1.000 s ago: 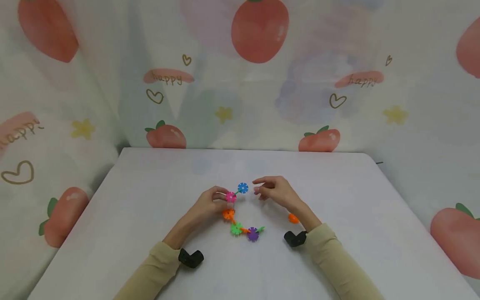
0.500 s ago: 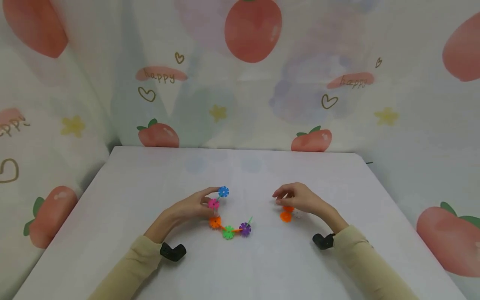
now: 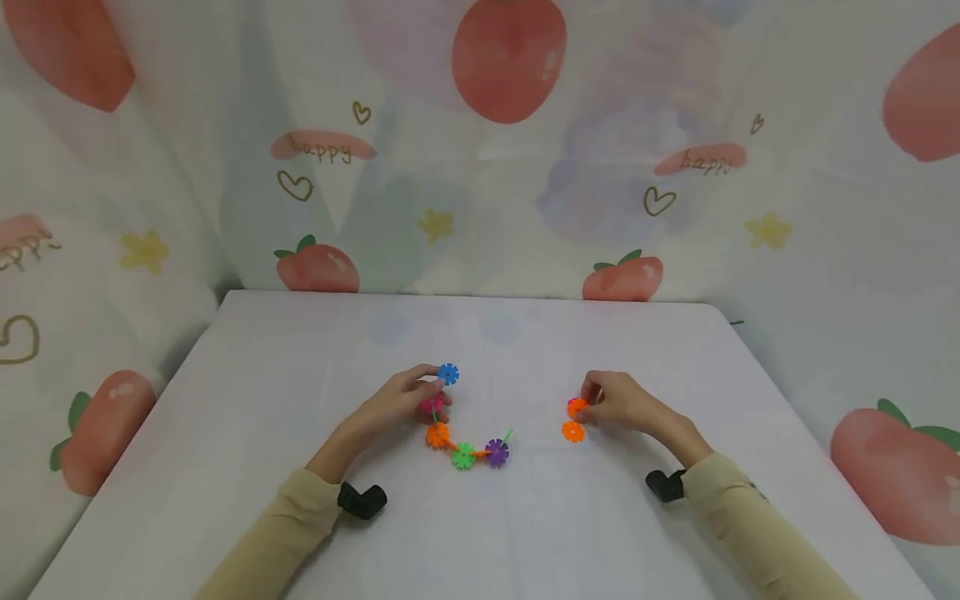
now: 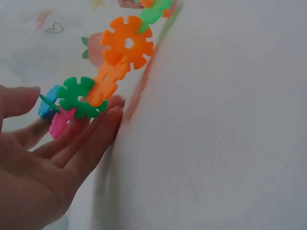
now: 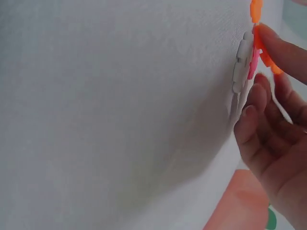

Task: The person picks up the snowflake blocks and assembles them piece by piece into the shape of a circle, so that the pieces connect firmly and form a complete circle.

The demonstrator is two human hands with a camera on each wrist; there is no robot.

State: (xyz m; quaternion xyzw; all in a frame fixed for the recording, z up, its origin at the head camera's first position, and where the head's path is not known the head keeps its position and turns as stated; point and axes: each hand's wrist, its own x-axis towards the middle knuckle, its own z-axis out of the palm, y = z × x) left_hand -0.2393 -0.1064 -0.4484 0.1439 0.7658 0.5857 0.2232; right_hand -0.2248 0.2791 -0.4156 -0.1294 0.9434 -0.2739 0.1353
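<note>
A chain of slotted plastic snowflake discs curves over the white table, with blue (image 3: 447,374), pink (image 3: 432,404), orange (image 3: 437,435), green (image 3: 463,456) and purple (image 3: 497,452) discs. My left hand (image 3: 401,400) holds its blue-and-pink end between thumb and fingers. In the left wrist view, the blue disc (image 4: 49,101) shows by the thumb tip, and a darker green disc (image 4: 76,96) sits over the fingers. At the right, my right hand (image 3: 618,400) pinches an orange snowflake disc (image 3: 577,407). In the right wrist view, the thumb presses this orange disc (image 5: 264,50).
Another loose orange disc (image 3: 573,432) lies just in front of the right fingertips. White (image 5: 242,62) and pink (image 5: 254,64) discs lie beside the pinched one. The table (image 3: 480,533) meets a fruit-printed cloth backdrop (image 3: 480,208) at the back and sides.
My right hand has left the chain's blue end, moved right to the loose discs and taken an orange one. My left thumb has shifted up over the pink disc.
</note>
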